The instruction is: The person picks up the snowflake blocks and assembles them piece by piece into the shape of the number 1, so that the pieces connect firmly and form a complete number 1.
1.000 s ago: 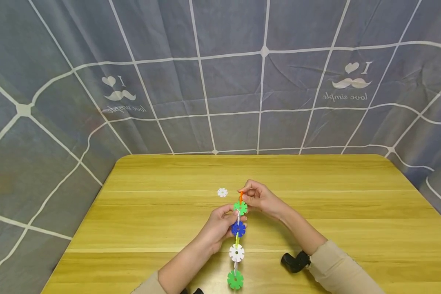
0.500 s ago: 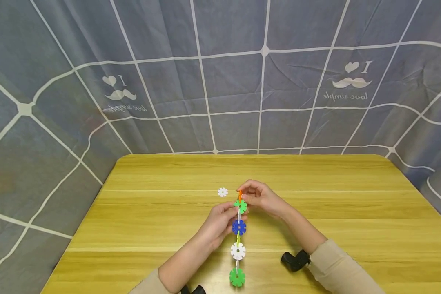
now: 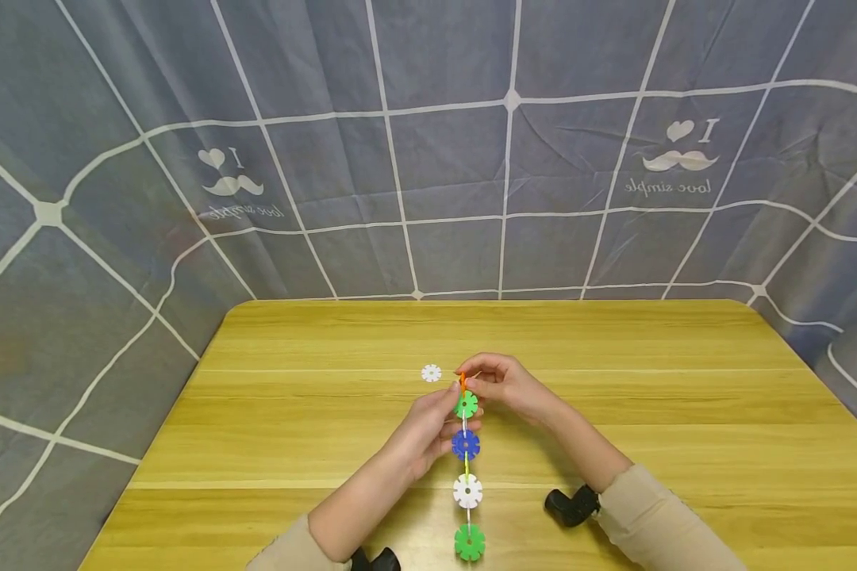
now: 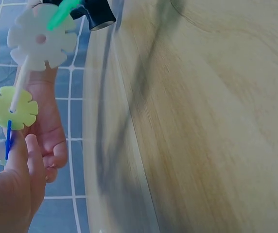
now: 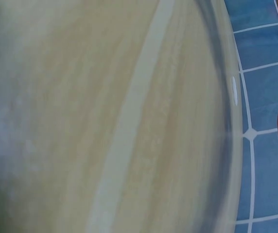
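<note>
A chain of slotted, snowflake-like plastic discs runs toward the person, its pieces alternately face-up and edge-on. Its far end is an orange disc (image 3: 463, 382), pinched between thumb and fingers of my right hand (image 3: 509, 387). My left hand (image 3: 421, 432) grips the chain at the green disc (image 3: 466, 404), with its thumb close to the orange one. Nearer lie a blue disc (image 3: 466, 445), a white disc (image 3: 467, 491) and another green disc (image 3: 469, 542). A yellow disc (image 4: 13, 108) shows face-on in the left wrist view. Only fingertips of the right hand enter the right wrist view.
One loose white disc (image 3: 432, 373) lies on the wooden table (image 3: 293, 412), beyond the left hand. Black wrist-worn devices (image 3: 571, 506) sit by both sleeves. A grey curtain with white lines (image 3: 457, 174) hangs behind the table.
The left thumb has slid up along the green disc toward the orange one. The right hand and orange disc have shifted slightly left, and the chain's near end has swung slightly right.
</note>
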A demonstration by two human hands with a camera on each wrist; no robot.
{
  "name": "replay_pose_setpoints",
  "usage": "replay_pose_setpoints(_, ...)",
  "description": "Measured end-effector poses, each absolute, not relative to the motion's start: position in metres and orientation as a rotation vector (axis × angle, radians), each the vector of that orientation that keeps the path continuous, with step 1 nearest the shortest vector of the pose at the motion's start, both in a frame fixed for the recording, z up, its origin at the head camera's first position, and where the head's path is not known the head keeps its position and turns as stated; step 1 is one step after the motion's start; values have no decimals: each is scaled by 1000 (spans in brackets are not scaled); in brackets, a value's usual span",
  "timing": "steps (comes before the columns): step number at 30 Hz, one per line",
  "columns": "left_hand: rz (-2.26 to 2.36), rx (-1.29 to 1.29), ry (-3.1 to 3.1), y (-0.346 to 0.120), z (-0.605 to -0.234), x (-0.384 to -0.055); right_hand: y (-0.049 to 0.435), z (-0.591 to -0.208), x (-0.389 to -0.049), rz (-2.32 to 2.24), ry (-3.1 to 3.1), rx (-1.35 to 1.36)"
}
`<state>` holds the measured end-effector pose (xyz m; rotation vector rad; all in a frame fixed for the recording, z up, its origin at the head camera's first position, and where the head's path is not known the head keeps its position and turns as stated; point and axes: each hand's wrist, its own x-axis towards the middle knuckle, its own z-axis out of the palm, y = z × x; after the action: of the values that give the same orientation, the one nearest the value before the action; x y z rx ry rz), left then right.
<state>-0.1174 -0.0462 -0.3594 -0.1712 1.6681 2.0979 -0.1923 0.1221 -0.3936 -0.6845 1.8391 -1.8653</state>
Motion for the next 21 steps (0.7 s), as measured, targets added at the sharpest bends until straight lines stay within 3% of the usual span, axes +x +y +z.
replay_pose_setpoints(11, 2026, -190, 1735, -49, -360, -121, 115, -394, -203, -1772, 1862, -722)
replay_pose_setpoints(21, 2016, -199, 1767, -57, -361, -121, 102, -402, -229, -1700, 1993, -474)
